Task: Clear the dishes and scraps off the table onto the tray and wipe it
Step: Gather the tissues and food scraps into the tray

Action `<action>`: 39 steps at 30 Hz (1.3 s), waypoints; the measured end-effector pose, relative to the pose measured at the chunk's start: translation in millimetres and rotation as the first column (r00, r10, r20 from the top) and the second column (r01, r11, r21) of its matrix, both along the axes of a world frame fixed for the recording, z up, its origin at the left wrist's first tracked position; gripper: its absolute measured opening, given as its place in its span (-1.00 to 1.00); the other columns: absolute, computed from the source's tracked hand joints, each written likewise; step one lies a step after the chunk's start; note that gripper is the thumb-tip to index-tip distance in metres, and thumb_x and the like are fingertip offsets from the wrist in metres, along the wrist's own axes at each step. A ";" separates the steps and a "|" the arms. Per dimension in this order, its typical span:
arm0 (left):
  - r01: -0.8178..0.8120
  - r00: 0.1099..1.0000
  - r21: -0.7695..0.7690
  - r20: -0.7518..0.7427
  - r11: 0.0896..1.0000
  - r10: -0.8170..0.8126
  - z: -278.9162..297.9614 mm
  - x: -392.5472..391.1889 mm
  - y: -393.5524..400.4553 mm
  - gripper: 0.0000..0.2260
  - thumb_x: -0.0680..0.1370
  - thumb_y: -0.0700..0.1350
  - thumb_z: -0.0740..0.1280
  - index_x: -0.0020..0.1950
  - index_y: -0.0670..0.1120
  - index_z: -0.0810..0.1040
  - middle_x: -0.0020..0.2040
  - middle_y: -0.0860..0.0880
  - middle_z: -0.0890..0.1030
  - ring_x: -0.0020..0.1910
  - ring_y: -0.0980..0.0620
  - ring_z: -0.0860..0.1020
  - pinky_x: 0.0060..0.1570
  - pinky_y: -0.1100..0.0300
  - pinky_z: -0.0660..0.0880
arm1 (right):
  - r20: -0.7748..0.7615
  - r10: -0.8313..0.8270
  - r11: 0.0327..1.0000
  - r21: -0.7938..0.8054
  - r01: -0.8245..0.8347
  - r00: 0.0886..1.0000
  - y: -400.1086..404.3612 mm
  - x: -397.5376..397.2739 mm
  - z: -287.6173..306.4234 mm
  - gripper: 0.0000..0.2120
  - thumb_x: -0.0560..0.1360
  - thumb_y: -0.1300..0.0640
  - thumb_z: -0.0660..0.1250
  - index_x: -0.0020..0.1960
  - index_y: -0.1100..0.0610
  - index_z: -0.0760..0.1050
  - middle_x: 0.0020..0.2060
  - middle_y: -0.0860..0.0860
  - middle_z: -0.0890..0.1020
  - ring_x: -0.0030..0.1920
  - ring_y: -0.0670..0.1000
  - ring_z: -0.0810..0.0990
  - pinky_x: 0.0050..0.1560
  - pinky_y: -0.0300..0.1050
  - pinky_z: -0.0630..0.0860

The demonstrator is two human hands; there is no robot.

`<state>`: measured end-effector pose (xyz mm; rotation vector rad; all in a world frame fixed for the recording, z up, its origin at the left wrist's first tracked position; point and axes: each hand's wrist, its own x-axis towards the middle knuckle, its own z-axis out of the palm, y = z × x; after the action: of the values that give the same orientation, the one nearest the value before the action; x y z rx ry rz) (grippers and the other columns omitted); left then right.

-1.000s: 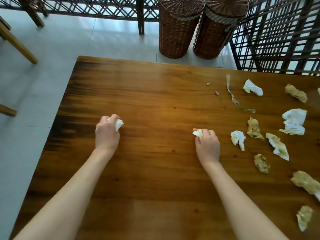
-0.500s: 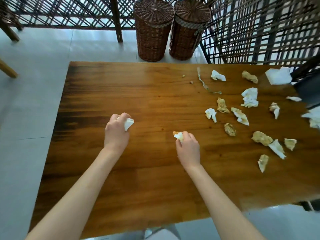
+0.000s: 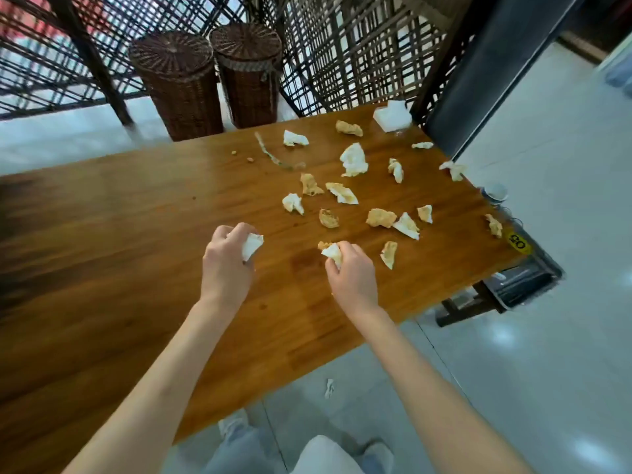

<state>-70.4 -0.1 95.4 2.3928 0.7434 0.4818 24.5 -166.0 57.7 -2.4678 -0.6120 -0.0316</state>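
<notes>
Hands unchanged across the last second: a white napkin wad (image 3: pixel 252 245) is gripped in the curled left hand (image 3: pixel 228 260), a stained wad (image 3: pixel 332 252) in the right hand (image 3: pixel 350 272). View has swung right, so the scattered napkins (image 3: pixel 354 160) on the table (image 3: pixel 102 251) are now seen in full; no tray is visible, and clearing is judged barely begun.

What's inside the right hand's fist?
The right hand grips a crumpled white, brown-stained tissue, poking out past the fingers. The rest is hidden inside the fist.

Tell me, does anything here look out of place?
Yes: one white scrap of tissue lies on the floor below the table edge, apart from the crumpled tissues strewn over the tabletop.
</notes>
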 end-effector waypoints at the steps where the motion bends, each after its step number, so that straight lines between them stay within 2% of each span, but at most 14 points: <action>1: 0.022 1.000 -0.004 0.013 1.000 -0.022 3.2 9.6 -20.9 -0.63 0.38 -0.44 0.40 0.11 -0.14 0.55 0.04 -0.19 0.52 0.00 -0.16 0.53 -0.14 0.20 0.41 | 0.015 -0.011 1.000 0.000 0.011 1.000 -23.1 7.3 4.9 -0.85 0.54 0.18 0.21 0.06 0.19 0.49 -0.18 0.00 0.51 -0.15 -0.04 0.48 -0.19 -0.18 0.44; 6: 0.085 0.995 0.000 0.050 0.996 -0.085 12.7 66.5 -142.7 -0.64 0.39 -0.43 0.40 0.13 -0.15 0.55 0.08 -0.22 0.52 0.03 -0.19 0.53 -0.12 0.18 0.41 | 0.034 -0.110 0.994 -0.011 0.110 0.993 -150.9 50.0 24.7 -0.79 0.56 0.11 0.23 0.12 0.18 0.49 -0.08 0.03 0.56 -0.08 -0.04 0.53 -0.16 -0.17 0.52; 10: 0.133 0.989 -0.011 0.065 0.991 -0.132 11.0 112.5 -234.3 -0.65 0.40 -0.43 0.38 0.14 -0.16 0.55 0.09 -0.23 0.52 0.04 -0.22 0.52 -0.10 0.15 0.41 | 0.048 -0.165 0.986 -0.022 0.166 0.985 -253.0 88.1 35.3 -0.83 0.54 0.17 0.23 0.08 0.21 0.49 -0.13 0.05 0.53 -0.12 0.01 0.52 -0.23 -0.23 0.34; 13: 0.172 0.982 -0.011 0.077 0.985 -0.171 9.7 145.5 -290.8 -0.66 0.41 -0.40 0.40 0.14 -0.13 0.55 0.10 -0.22 0.53 0.03 -0.20 0.53 -0.10 0.16 0.41 | 0.051 -0.210 0.977 -0.033 0.212 0.976 -315.7 116.5 35.9 -0.86 0.51 0.19 0.23 0.02 0.23 0.48 -0.15 0.09 0.53 -0.14 0.07 0.51 -0.25 -0.15 0.31; 16: 0.226 0.972 -0.001 0.061 0.974 -0.225 6.7 180.3 -336.6 -0.67 0.43 -0.37 0.40 0.14 -0.10 0.55 0.11 -0.21 0.53 0.03 -0.18 0.52 -0.12 0.10 0.48 | 0.024 -0.275 0.961 -0.027 0.276 0.961 -361.6 142.2 31.2 -0.81 0.51 0.18 0.23 0.08 0.22 0.49 -0.09 0.11 0.55 -0.10 0.08 0.52 -0.19 -0.13 0.37; 18: 0.260 0.965 0.016 0.044 0.966 -0.260 2.7 206.9 -361.6 -0.68 0.43 -0.36 0.39 0.13 -0.09 0.55 0.09 -0.19 0.53 -0.01 -0.15 0.52 -0.18 0.16 0.44 | 0.001 -0.309 0.951 -0.015 0.309 0.951 -384.1 159.2 26.5 -0.79 0.51 0.17 0.23 0.11 0.22 0.49 -0.08 0.10 0.55 -0.06 0.08 0.53 -0.15 -0.13 0.41; 21: 0.297 0.954 -0.009 0.041 0.955 -0.297 -4.2 251.5 -396.5 -0.71 0.45 -0.36 0.38 0.10 -0.08 0.55 0.07 -0.16 0.52 -0.01 -0.11 0.51 -0.15 0.22 0.39 | -0.032 -0.342 0.939 0.007 0.343 0.939 -414.0 189.9 20.9 -0.81 0.50 0.19 0.24 0.06 0.24 0.49 -0.10 0.13 0.56 -0.07 0.13 0.52 -0.09 0.01 0.46; 26: 0.349 0.937 -0.053 0.050 0.935 -0.347 -16.3 337.1 -445.7 -0.73 0.48 -0.33 0.36 0.14 -0.11 0.55 0.10 -0.17 0.53 0.04 -0.12 0.50 -0.12 0.27 0.36 | -0.036 -0.397 0.917 0.027 0.398 0.917 -461.5 264.4 14.0 -0.87 0.47 0.22 0.25 -0.02 0.25 0.49 -0.17 0.12 0.52 -0.17 0.11 0.46 -0.22 -0.11 0.26; 29: 0.346 0.938 -0.110 0.050 0.932 -0.342 -25.3 399.1 -465.1 -0.73 0.48 -0.32 0.36 0.16 -0.11 0.53 0.10 -0.15 0.52 0.05 -0.09 0.49 -0.12 0.29 0.35 | -0.100 -0.427 0.901 0.034 0.432 0.899 -483.1 317.6 5.4 -0.96 0.46 0.24 0.24 -0.12 0.20 0.46 -0.22 0.11 0.51 -0.22 0.08 0.41 -0.25 -0.12 0.21; 31: 0.339 0.941 -0.155 0.036 0.928 -0.337 -33.6 434.7 -478.3 -0.71 0.48 -0.31 0.36 0.18 -0.12 0.53 0.11 -0.15 0.53 0.03 -0.04 0.47 -0.13 0.36 0.34 | -0.144 -0.440 0.892 0.038 0.450 0.886 -495.6 349.5 -5.0 -0.94 0.46 0.26 0.23 -0.17 0.14 0.42 -0.27 0.08 0.50 -0.25 0.05 0.38 -0.28 -0.15 0.15; 36: 0.387 0.912 -0.231 -0.043 0.892 -0.407 -66.5 506.6 -515.7 -0.72 0.48 -0.31 0.34 0.15 -0.06 0.53 0.02 -0.05 0.48 -0.07 0.03 0.37 -0.12 0.22 0.27 | -0.341 -0.500 0.831 0.069 0.552 0.796 -517.8 425.7 -39.3 -0.84 0.45 0.27 0.18 -0.07 0.20 0.53 -0.23 0.07 0.59 -0.29 0.12 0.48 -0.28 -0.09 0.42; 39: 0.374 0.906 -0.283 -0.094 0.883 -0.414 -90.3 537.5 -536.6 -0.74 0.49 -0.26 0.35 0.16 -0.04 0.52 0.00 0.00 0.46 -0.09 0.08 0.36 -0.19 0.37 0.26 | -0.431 -0.513 0.805 0.059 0.590 0.742 -533.9 461.6 -59.6 -0.84 0.45 0.26 0.18 -0.10 0.16 0.53 -0.27 0.02 0.61 -0.34 0.04 0.46 -0.30 -0.10 0.42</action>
<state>467.1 -536.7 5.0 2.2642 0.3332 0.0280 486.1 -700.0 -1.8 -2.2786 0.3090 0.1664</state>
